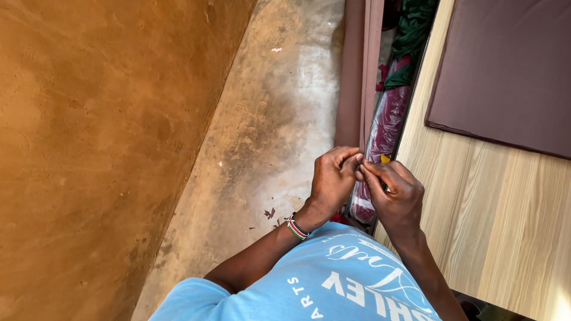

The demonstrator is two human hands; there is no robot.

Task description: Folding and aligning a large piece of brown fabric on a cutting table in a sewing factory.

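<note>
My left hand [332,181] and my right hand [397,193] meet in front of my chest, fingertips pinched together at one spot. Whatever lies between the fingertips is too small to make out. A beaded bracelet [296,227] circles my left wrist. My light blue printed shirt [315,285] fills the bottom of the view. Both hands hover over the gap beside a wooden table [493,220], just above a wrapped maroon fabric roll [383,134].
An ochre wall [101,148] runs along the left. Bare concrete floor [267,131] lies between wall and table. A dark brown cloth [505,71] covers the table's far part. Green fabric [410,41] sits in the gap, behind a brown board [352,71].
</note>
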